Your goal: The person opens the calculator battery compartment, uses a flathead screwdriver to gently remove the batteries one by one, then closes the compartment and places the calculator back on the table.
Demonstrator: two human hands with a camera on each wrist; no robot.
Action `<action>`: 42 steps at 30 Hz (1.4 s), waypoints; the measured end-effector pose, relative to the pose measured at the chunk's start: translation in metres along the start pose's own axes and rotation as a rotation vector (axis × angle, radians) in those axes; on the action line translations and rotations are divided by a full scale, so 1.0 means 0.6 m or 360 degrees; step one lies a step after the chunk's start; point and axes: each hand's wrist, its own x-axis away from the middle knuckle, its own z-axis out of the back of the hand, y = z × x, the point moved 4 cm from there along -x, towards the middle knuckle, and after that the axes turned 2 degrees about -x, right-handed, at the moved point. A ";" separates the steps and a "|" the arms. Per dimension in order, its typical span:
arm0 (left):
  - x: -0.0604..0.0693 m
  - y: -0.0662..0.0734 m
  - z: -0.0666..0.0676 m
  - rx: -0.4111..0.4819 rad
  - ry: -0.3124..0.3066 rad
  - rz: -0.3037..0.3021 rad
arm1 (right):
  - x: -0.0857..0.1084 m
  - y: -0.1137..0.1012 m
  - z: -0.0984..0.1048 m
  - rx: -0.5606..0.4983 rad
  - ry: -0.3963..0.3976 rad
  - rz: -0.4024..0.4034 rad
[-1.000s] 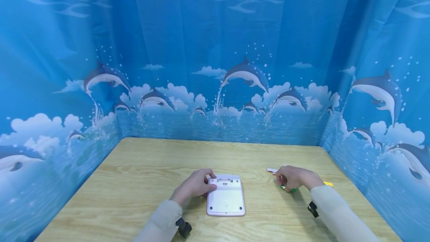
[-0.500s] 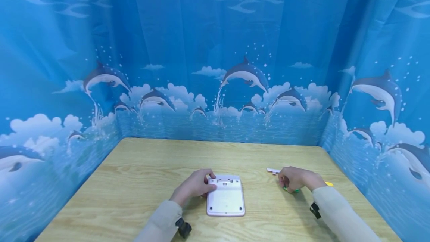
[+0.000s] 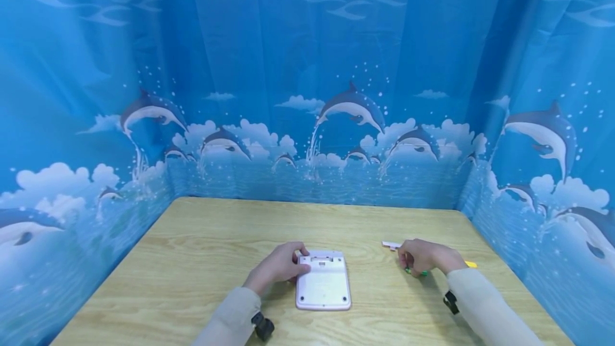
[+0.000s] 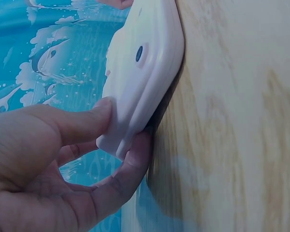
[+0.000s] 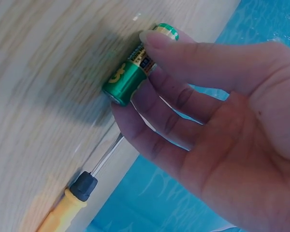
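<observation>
A white calculator (image 3: 323,284) lies back side up on the table, with an uncovered battery slot at its far end and dark round feet. My left hand (image 3: 278,266) grips its far left corner, thumb on the back and fingers at the underside, as the left wrist view shows. To the right, my right hand (image 3: 425,255) pinches a green and gold battery (image 5: 126,77) between thumb and fingers, close to the tabletop. Just beyond that hand lies a small white battery cover (image 3: 391,244), partly hidden by the fingers.
A screwdriver with a yellow handle (image 5: 63,212) lies on the table beside my right hand, mostly hidden in the head view. The wooden table (image 3: 230,228) is enclosed by a blue dolphin-print curtain (image 3: 307,68).
My right hand has shifted slightly to the right with the battery, showing more of the white cover. The left hand and the calculator look the same.
</observation>
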 end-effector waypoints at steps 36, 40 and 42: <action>-0.001 -0.004 0.004 -0.0002 -0.0016 -0.0026 | -0.001 -0.005 0.002 -0.0012 0.0017 0.0074; -0.002 -0.004 0.004 -0.0006 -0.0015 -0.0017 | 0.000 -0.009 0.005 -0.0005 0.0017 0.0107; -0.002 -0.004 0.004 -0.0003 -0.0017 0.0000 | 0.000 -0.012 0.008 0.0021 0.0031 0.0129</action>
